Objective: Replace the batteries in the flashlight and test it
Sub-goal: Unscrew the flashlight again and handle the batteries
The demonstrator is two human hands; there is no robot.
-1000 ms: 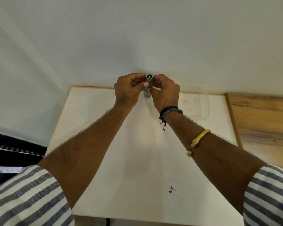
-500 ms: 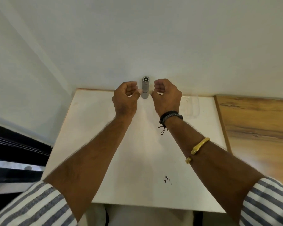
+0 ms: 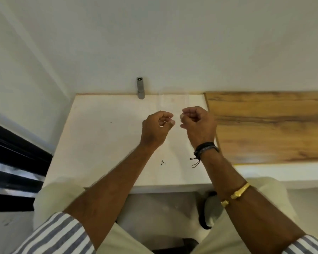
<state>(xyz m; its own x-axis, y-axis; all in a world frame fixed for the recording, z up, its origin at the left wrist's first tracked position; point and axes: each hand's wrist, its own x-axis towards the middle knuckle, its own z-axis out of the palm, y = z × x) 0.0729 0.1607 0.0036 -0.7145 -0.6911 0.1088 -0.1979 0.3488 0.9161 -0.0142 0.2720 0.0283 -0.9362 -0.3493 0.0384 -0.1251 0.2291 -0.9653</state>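
Note:
A small grey metal flashlight (image 3: 140, 88) stands upright on its tail at the back edge of the white table (image 3: 103, 140), close to the wall, lens end up. My left hand (image 3: 157, 128) hovers over the middle of the table, well in front of the flashlight, fingers loosely curled with nothing in them. My right hand (image 3: 197, 125) is beside it at the same height, also loosely curled and empty. Neither hand touches the flashlight. No batteries are visible.
A wood-grain surface (image 3: 272, 127) adjoins the table on the right. The white wall (image 3: 154, 43) rises directly behind the flashlight. A small dark mark (image 3: 162, 163) sits on the tabletop. A dark window frame (image 3: 11, 162) is at the left.
Both hands let go of the flashlight, left it standing at the back edge, and drew back toward me. The camera view tilted down and shifted.

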